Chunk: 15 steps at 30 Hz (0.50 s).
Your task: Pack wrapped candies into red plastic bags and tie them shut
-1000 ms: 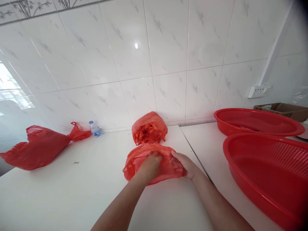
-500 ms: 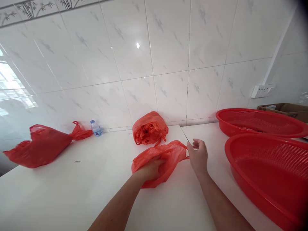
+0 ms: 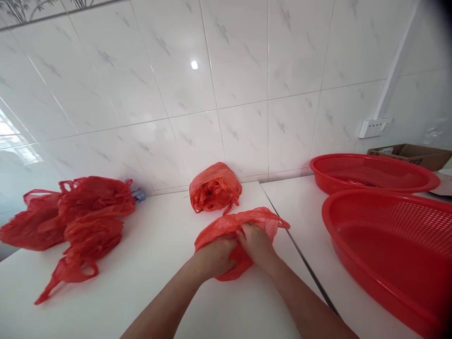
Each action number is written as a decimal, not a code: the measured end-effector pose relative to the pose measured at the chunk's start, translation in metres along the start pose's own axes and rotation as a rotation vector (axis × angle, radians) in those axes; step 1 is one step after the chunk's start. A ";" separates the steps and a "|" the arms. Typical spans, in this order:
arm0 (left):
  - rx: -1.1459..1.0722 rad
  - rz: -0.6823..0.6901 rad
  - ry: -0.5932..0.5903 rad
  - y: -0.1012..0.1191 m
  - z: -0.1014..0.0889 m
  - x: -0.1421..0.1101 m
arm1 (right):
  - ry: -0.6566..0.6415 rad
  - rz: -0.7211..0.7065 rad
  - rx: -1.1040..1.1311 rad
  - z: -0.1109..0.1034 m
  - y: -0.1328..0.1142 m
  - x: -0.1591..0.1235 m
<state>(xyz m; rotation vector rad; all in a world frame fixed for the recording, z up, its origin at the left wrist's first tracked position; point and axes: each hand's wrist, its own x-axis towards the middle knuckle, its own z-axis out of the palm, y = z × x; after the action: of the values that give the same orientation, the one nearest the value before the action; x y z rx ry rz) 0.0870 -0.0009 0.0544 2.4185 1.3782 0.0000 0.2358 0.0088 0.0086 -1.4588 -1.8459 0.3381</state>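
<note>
A thin red plastic bag [image 3: 243, 219] lies on the white table with its mouth facing me, and both of my hands reach into the opening. My left hand [image 3: 217, 258] is inside the mouth, fingers curled and partly covered by the film. Right beside it, my right hand [image 3: 257, 242] has its fingers bent at the bag's upper side, gripping the film; its fingertips are partly hidden. One handle loop points right. Just behind stands a rounded red bag [image 3: 215, 188] stuffed with crumpled plastic.
Crumpled red bags [image 3: 92, 221] form a pile on the left, partly covering a small water bottle [image 3: 139, 192]. Two red perforated baskets [image 3: 374, 278] sit on the right, with a cardboard box [image 3: 420, 155] behind. A seam divides the tabletop; a tiled wall stands behind.
My right hand has moved left from the handle into the bag's mouth beside my left hand. A bundle of red bags now lies on the left pile, in front of the bottle.
</note>
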 end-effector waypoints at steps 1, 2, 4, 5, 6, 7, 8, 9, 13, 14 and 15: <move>0.022 -0.001 -0.008 -0.001 -0.005 -0.007 | -0.037 0.033 0.003 -0.002 0.007 0.002; 0.049 -0.012 -0.007 -0.002 -0.009 -0.012 | -0.069 0.065 -0.005 -0.003 0.012 0.004; 0.092 -0.069 0.032 -0.008 -0.017 -0.021 | -0.125 0.185 -0.016 -0.002 0.019 0.006; 0.100 -0.104 0.061 -0.011 -0.021 -0.024 | -0.153 0.273 -0.006 -0.001 0.021 0.006; 0.104 -0.142 0.084 -0.016 -0.024 -0.027 | -0.177 0.356 0.012 0.001 0.021 0.005; 0.102 -0.178 0.096 -0.020 -0.028 -0.029 | -0.191 0.422 0.035 0.003 0.022 0.004; 0.096 -0.207 0.105 -0.024 -0.030 -0.030 | -0.203 0.471 0.053 0.004 0.022 0.003; 0.091 -0.228 0.109 -0.028 -0.033 -0.032 | -0.207 0.496 0.071 0.005 0.021 0.001; 0.095 -0.221 0.135 -0.034 -0.039 -0.039 | -0.110 0.487 0.231 0.006 0.020 -0.003; 0.101 -0.202 0.138 -0.033 -0.040 -0.041 | -0.082 0.500 0.271 0.005 0.019 -0.003; 0.111 -0.171 0.138 -0.032 -0.042 -0.044 | -0.065 0.524 0.290 0.003 0.019 -0.003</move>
<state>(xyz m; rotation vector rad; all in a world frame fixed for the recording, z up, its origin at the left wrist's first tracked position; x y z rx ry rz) 0.0301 -0.0105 0.0914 2.4198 1.6856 0.0499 0.2478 0.0130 -0.0060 -1.7160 -1.3639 0.8763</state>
